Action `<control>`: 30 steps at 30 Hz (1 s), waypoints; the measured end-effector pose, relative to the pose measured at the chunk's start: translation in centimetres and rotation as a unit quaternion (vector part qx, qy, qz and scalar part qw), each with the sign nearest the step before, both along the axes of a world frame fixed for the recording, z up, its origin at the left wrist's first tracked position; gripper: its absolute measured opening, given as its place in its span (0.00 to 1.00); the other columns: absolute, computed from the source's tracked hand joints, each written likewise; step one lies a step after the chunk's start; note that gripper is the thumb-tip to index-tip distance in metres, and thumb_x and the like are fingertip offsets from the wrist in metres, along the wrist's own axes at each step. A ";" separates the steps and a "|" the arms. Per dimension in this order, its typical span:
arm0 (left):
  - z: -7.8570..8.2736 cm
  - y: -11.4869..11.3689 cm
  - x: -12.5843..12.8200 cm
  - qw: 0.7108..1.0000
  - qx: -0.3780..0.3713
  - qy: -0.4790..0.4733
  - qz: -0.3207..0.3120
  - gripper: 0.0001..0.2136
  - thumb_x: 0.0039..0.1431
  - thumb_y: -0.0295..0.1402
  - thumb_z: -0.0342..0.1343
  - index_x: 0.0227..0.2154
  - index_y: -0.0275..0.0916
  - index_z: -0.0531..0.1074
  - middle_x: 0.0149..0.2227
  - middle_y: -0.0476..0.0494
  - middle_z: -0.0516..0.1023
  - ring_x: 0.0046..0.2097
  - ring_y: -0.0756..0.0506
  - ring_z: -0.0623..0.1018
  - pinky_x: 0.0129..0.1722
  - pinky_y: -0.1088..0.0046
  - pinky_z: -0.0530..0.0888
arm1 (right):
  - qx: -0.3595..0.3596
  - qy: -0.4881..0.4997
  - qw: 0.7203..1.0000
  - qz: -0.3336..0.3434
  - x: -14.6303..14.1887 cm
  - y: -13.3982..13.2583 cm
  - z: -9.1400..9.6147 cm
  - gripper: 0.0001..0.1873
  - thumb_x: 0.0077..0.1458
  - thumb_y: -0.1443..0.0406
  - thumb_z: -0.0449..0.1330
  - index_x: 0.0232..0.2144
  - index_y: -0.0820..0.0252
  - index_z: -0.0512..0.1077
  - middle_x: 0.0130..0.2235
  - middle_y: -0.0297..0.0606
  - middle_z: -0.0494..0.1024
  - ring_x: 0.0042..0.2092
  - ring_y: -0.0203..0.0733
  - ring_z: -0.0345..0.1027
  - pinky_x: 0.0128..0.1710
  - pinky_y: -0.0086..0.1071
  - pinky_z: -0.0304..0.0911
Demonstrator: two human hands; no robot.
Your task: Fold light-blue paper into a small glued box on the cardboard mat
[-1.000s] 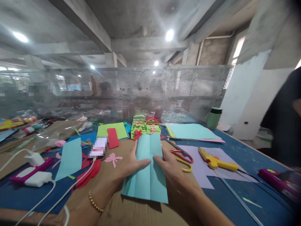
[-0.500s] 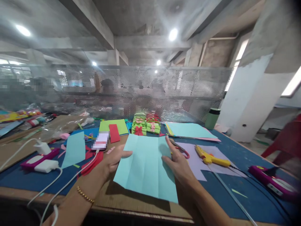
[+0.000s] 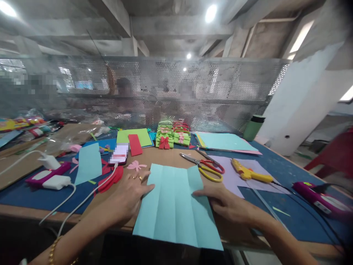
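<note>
A light blue sheet of paper [image 3: 175,208] with lengthwise creases lies unfolded on the brown cardboard [image 3: 165,156] before me. My left hand [image 3: 132,193] rests on its left edge, fingers stretched flat. My right hand [image 3: 224,204] presses the right edge, fingers extended on the paper. Neither hand grips anything. The sheet's near end hangs over the table edge.
Red and yellow scissors [image 3: 206,167] and a yellow glue gun [image 3: 249,173] lie right of the sheet. Small green and red paper baskets [image 3: 169,138] stand behind it. Paper scraps, chargers [image 3: 52,180] and a phone lie left; a green cup [image 3: 253,127] stands by a mesh screen.
The paper was folded narrow one second ago and now lies fully opened out and nearer me. Both hands moved apart to its side edges and lie flat.
</note>
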State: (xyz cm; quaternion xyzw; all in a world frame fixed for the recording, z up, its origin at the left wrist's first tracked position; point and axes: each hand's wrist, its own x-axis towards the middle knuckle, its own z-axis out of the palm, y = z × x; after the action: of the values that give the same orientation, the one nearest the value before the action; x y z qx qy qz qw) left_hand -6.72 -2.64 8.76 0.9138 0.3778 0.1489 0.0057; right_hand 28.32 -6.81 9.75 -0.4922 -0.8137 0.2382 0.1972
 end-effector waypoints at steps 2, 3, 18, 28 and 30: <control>0.4 -0.8 -0.4 0.999 -0.010 0.005 -0.035 0.24 0.57 0.23 0.50 0.54 0.48 0.74 0.67 0.43 0.61 0.68 0.33 0.54 0.65 0.46 0.54 | 0.019 -0.020 1.000 0.014 -0.2 -0.2 -0.5 0.28 0.54 0.71 0.54 0.55 0.45 0.73 0.51 0.38 0.79 0.50 0.48 0.72 0.51 0.40 0.66; 0.5 -1.2 -0.6 0.998 -0.024 0.006 -0.052 0.25 0.58 0.23 0.49 0.57 0.48 0.71 0.67 0.46 0.60 0.69 0.34 0.52 0.66 0.47 0.53 | 0.027 -0.024 0.999 0.018 -0.4 -0.2 -0.7 0.27 0.55 0.71 0.54 0.55 0.45 0.73 0.50 0.37 0.78 0.48 0.47 0.73 0.49 0.38 0.66; 0.1 -2.3 -1.4 0.981 -0.180 -0.021 -0.075 0.25 0.56 0.27 0.54 0.55 0.61 0.71 0.62 0.50 0.68 0.64 0.37 0.65 0.60 0.57 0.66 | 0.202 -0.134 0.969 0.047 -1.3 -2.1 -1.0 0.39 0.37 0.46 0.71 0.52 0.52 0.75 0.58 0.50 0.71 0.58 0.62 0.61 0.59 0.54 0.51; -0.5 0.8 1.4 0.944 -0.174 -0.228 0.162 0.20 0.62 0.48 0.47 0.23 0.40 0.71 0.25 0.47 0.74 0.32 0.43 0.73 0.33 0.70 0.68 | 0.066 0.075 0.991 -0.093 -2.1 0.1 -0.8 0.17 0.61 0.56 0.54 0.24 0.56 0.75 0.29 0.36 0.78 0.35 0.44 0.68 0.39 0.36 0.63; -0.4 2.1 2.2 0.959 -0.107 -0.208 0.163 0.19 0.62 0.46 0.47 0.22 0.41 0.69 0.26 0.47 0.73 0.34 0.42 0.72 0.36 0.69 0.67 | 0.074 0.077 0.985 -0.132 -2.4 1.1 -1.3 0.18 0.59 0.56 0.54 0.21 0.57 0.71 0.25 0.33 0.74 0.30 0.40 0.64 0.32 0.33 0.59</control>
State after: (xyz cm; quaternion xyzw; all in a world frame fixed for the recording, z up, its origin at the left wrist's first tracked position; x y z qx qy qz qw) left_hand -4.52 -0.53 8.31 0.7829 0.5256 0.2934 0.1577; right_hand 25.95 -5.74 8.44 -0.5598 -0.7391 0.1865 0.3250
